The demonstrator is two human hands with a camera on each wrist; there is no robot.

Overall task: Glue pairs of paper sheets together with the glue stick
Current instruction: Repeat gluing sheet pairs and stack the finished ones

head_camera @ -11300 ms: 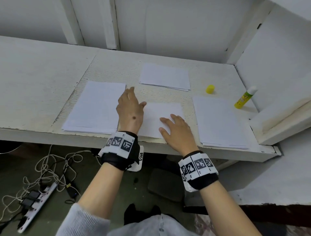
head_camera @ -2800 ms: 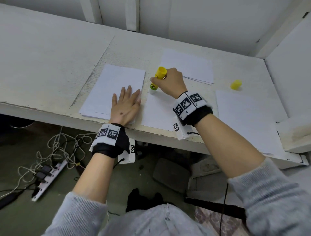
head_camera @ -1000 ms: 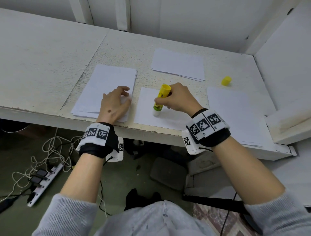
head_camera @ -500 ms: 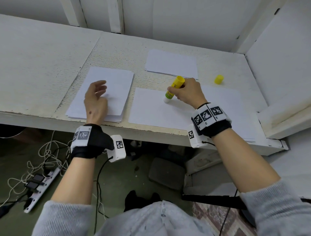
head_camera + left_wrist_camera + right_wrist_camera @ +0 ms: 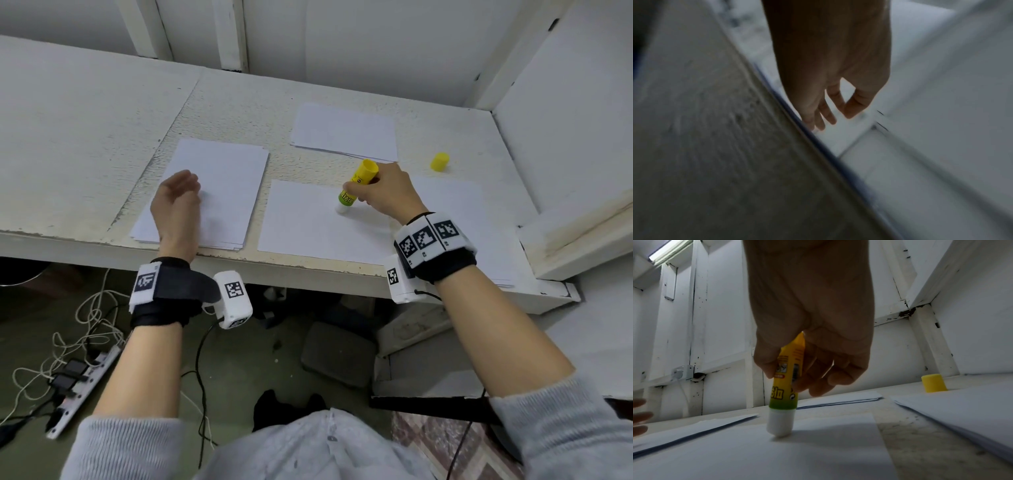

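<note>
My right hand (image 5: 383, 192) (image 5: 797, 379) grips the yellow glue stick (image 5: 356, 185) (image 5: 786, 386), tilted, with its white tip pressed on the single middle sheet (image 5: 308, 226) (image 5: 777, 456). Over the left paper stack (image 5: 222, 181) hovers my left hand (image 5: 178, 198) (image 5: 830, 112), turned on edge, its fingers loosely curled and holding nothing. Another paper stack (image 5: 479, 222) lies to the right, partly under my right wrist. A third paper stack (image 5: 346, 133) lies at the back.
The yellow cap (image 5: 439, 161) (image 5: 934, 382) stands on the table (image 5: 85, 137) behind the right stack. A white ledge (image 5: 582, 236) borders the table on the right. Cables and a power strip (image 5: 78, 380) lie on the floor below.
The glue stick slid from the sheet's near left to its far right part. My left hand lifted off the left stack and rolled onto its edge.
</note>
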